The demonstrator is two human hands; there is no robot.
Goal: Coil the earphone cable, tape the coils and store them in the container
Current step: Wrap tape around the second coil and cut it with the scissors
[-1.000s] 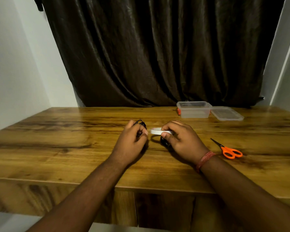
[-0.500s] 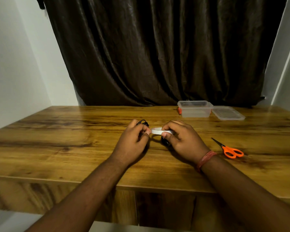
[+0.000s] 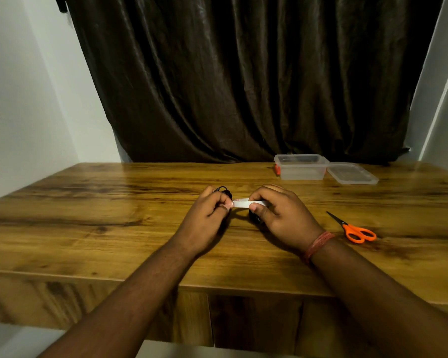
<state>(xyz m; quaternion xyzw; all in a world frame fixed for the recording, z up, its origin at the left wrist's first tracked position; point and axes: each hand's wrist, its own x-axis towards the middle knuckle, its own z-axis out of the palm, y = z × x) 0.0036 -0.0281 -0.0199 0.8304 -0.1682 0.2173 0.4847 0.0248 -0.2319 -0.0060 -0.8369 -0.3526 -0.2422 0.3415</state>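
Hands close together above the middle of the wooden table. Left hand curled round a bundle of black earphone cable, with dark loops poking out above the knuckles on the far side of the fist; most of the bundle hidden inside the grip. Left thumb and forefinger also pinching the near end of a strip of white tape. Strip stretched flat and level across the small gap between the two hands. Right hand clenched on the other end of the tape, thumb below and fingers curled over the top. Something dark just under the right thumb, too hidden to name. Red thread band round the right wrist. Orange-handled scissors lying flat on the table to the right of that wrist, blades closed and pointing away to the left. Clear plastic container standing open near the far edge, well apart from the hands, its lid flat just beside it on the right. Dark curtain hanging behind the table.
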